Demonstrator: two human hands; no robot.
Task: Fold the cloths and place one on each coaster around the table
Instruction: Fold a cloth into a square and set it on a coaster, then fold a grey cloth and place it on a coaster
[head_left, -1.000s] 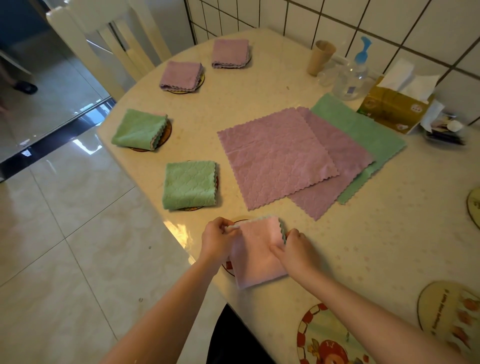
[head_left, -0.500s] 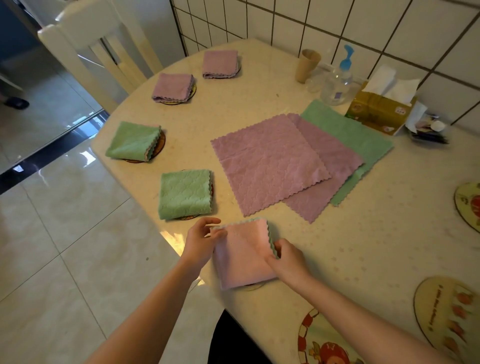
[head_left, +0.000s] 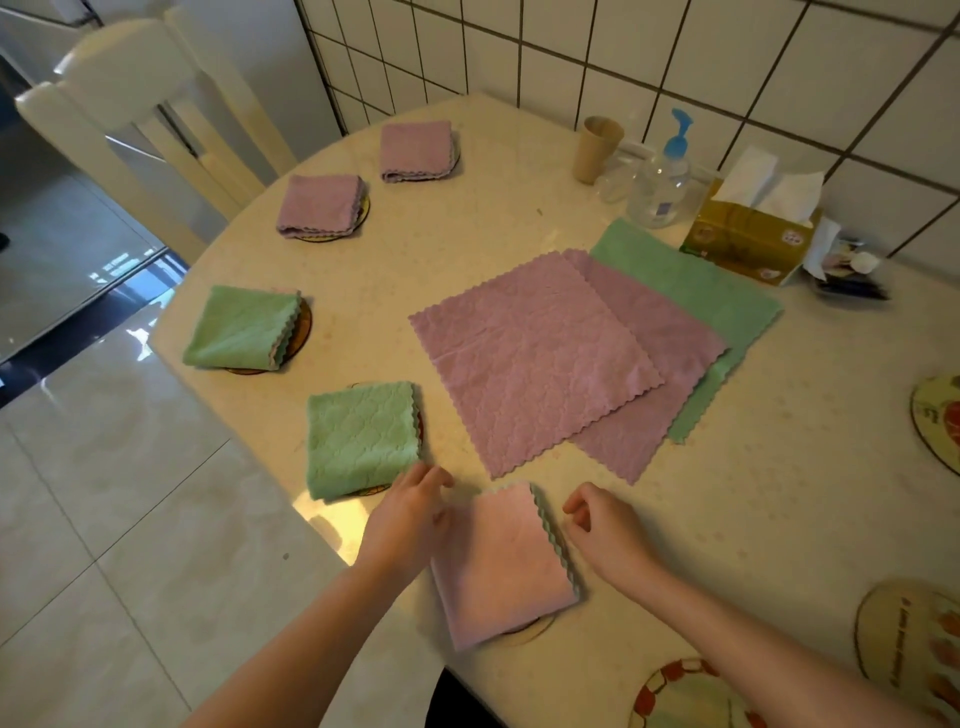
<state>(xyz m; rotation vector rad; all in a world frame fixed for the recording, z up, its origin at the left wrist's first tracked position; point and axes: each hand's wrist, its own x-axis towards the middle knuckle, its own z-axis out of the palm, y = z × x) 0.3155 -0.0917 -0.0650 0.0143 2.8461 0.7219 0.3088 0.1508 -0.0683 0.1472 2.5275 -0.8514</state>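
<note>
1. We see four folded cloths, two green (head_left: 244, 329) and two purple (head_left: 320, 204), each on a coaster along the table (head_left: 519, 208) edge.
2. Our left hand (head_left: 410, 519) lies released, touching the folded pink cloth (head_left: 501, 564) on its coaster (head_left: 530, 631).
3. Our right hand (head_left: 605, 530) hovers beside it, loosely curled, grasping nothing.
4. Three unfolded cloths (head_left: 530, 358) overlap mid-table.

The cloths are soft, matt microfibre with a quilted wave pattern, plain on the spread pink cloth (head_left: 530, 364) and the folded green cloth (head_left: 361, 439). The bench (head_left: 519, 208) is smooth speckled stone with a slight sheen. Floor tiles (head_left: 104, 519) are glossy; wall tiles (head_left: 623, 47) glazed white.
</note>
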